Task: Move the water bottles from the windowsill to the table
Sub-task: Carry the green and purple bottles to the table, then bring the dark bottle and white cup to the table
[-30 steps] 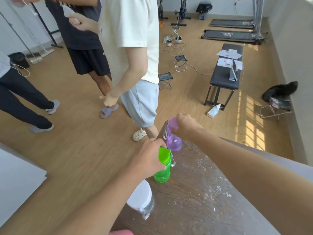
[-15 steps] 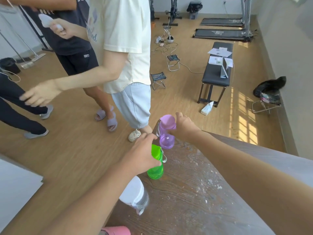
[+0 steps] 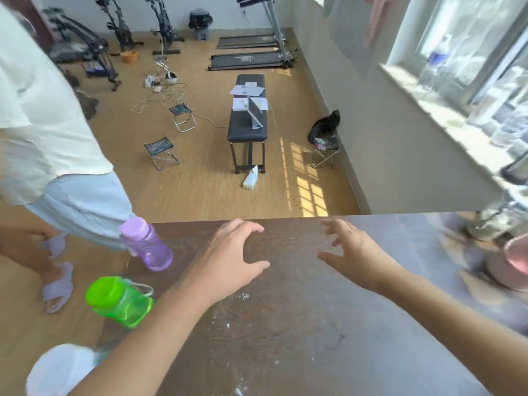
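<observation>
A purple water bottle stands at the far left corner of the dark wooden table. A green bottle stands nearer along the left edge, and a white-capped clear bottle is at the bottom left. My left hand and my right hand hover over the table's far edge, both with fingers spread and empty. The windowsill runs along the upper right, blurred; a bottle with a blue label shows there.
A person in a white shirt and pale shorts stands just left of the table. A pink object sits at the table's right edge. Beyond are a black bench, folding stools and treadmills.
Both hands have let go of the green and purple bottles, which now stand on the table. My view has swung right toward the window, and my hands moved right.
</observation>
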### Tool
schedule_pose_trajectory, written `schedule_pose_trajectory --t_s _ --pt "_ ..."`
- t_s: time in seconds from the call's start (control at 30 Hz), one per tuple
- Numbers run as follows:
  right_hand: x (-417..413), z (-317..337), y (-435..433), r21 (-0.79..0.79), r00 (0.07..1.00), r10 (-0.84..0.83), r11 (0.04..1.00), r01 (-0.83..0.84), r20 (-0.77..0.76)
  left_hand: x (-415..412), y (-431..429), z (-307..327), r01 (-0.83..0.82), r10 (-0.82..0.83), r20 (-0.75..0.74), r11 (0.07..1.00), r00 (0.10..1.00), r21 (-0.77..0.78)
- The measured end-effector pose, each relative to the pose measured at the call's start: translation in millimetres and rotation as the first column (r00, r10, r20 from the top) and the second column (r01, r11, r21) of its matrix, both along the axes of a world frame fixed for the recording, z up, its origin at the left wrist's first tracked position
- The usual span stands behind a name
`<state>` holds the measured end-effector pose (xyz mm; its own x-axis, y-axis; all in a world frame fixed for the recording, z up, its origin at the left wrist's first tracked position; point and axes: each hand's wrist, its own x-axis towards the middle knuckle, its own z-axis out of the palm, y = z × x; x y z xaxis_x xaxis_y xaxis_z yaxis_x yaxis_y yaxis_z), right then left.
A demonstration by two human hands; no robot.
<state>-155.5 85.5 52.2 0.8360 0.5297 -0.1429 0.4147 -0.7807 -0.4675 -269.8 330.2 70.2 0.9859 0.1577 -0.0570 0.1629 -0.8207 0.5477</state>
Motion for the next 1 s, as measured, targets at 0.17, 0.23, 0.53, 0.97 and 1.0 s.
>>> schedule_pose_trajectory --t_s 0.17,0.23,0.53,0.97,1.0 --pt "8 13 -168 0.014 0.979 -0.194 0.981 0.193 0.059 65 -147 -11 0.166 -0.168 0.003 0.97 0.986 -0.175" --pt "8 16 -233 0.013 0.964 -0.252 0.968 0.252 0.082 84 -210 -16 0.25 -0.257 -0.006 0.946 0.966 -0.208" --pt "-21 20 -464 0.0 0.818 -0.532 0.838 0.546 0.219 110 -461 -37 0.636 -0.673 -0.046 0.717 0.738 -0.285" --pt "-97 -30 -571 -0.134 0.652 -0.756 0.641 0.756 0.059 82 -590 -87 0.962 -0.917 -0.292 0.255 0.273 0.098" --pt "-97 -36 -572 -0.119 0.639 -0.769 0.632 0.766 0.03 81 -592 -89 0.964 -0.909 -0.322 0.233 0.263 0.127"
